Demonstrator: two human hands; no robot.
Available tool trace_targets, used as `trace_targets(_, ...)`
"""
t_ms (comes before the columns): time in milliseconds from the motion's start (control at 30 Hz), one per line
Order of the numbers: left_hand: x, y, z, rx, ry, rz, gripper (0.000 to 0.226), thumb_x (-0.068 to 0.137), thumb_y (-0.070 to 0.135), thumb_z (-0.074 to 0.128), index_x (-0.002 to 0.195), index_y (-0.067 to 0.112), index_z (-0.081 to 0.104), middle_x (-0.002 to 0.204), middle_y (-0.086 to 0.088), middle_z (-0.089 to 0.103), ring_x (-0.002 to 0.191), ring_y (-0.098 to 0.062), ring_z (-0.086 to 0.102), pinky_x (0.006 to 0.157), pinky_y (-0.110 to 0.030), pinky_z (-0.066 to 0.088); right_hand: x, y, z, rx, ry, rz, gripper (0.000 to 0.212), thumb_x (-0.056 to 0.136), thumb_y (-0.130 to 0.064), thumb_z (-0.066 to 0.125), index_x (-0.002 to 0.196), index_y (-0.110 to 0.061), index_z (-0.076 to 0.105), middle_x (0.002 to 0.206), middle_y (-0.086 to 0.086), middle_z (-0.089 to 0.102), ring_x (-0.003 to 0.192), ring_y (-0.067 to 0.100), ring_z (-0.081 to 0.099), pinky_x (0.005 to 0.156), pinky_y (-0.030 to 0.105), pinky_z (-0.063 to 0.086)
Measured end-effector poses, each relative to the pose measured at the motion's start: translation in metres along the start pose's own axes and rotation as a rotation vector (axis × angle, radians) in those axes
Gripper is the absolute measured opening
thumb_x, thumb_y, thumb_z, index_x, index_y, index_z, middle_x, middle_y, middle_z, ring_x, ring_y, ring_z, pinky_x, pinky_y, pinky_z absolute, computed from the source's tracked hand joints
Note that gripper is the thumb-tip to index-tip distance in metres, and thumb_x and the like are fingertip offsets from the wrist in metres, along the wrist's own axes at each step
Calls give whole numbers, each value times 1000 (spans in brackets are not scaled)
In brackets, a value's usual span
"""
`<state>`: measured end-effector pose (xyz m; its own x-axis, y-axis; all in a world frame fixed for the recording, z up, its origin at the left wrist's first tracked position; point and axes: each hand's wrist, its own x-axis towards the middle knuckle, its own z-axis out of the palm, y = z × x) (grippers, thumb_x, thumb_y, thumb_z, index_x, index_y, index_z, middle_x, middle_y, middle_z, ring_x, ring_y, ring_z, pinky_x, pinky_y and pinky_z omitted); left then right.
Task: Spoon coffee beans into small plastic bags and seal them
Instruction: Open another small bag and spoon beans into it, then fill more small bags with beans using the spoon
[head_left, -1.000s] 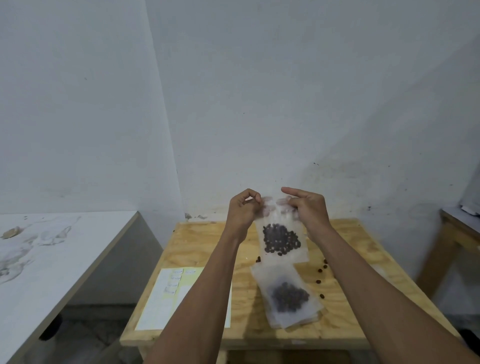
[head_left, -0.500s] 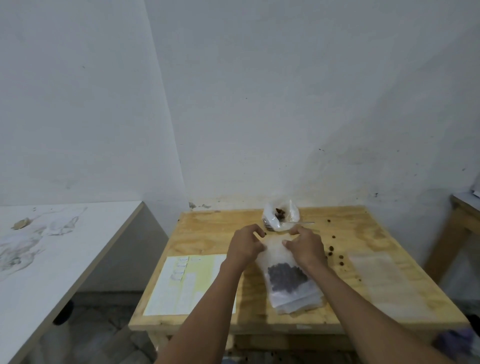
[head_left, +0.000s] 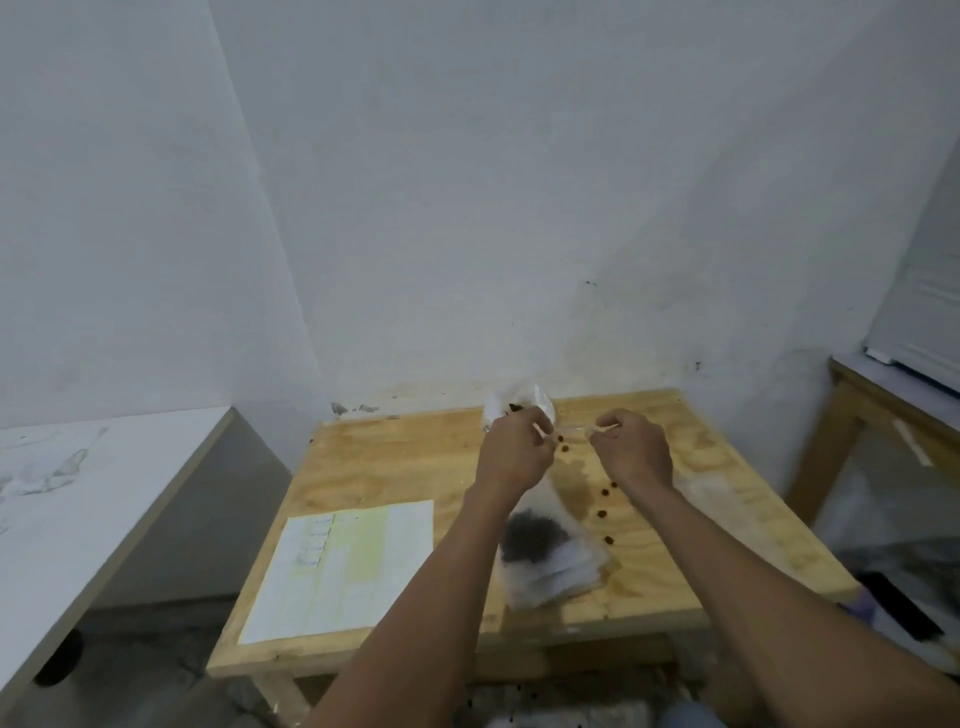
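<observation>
Pinching a near-invisible bag top — probably sealing — left hand (head_left: 511, 452) and right hand (head_left: 631, 449), fingers curled, at twelve o'clock of the filled bags (head_left: 545, 551); stacking seemed next.

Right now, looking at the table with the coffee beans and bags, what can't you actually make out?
- What the left hand and right hand pinch: thin pale pieces, motion-blurred, head view.
- The open bag of beans at the table's far edge: mostly hidden behind the left hand.
- How many filled bags lie in the stack: blurred, overlapped by the left forearm.
- Print on the paper sheet: too small.
</observation>
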<state>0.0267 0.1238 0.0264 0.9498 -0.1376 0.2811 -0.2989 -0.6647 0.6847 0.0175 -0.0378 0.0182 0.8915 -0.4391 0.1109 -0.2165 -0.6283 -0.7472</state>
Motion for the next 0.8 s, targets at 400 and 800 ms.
trace_targets(400, -12, 84, 129, 97, -278, -123, 14, 89, 3, 58, 101, 9, 54, 92, -6, 53, 88, -28, 57, 68, -36, 46, 34, 118, -84, -249, -19, 331, 21, 87, -26, 70, 81, -6, 69, 72, 7, 60, 60, 24, 52, 48, 25, 37)
trace_targets(800, 5, 86, 147, -309, -155, -589, 23, 87, 8, 72, 105, -4, 64, 103, -22, 70, 83, -31, 66, 63, -38, 53, 38, 125, -81, -82, 0, 382, 15, 89, -20, 71, 82, -6, 69, 85, 12, 65, 62, 24, 51, 62, 29, 43)
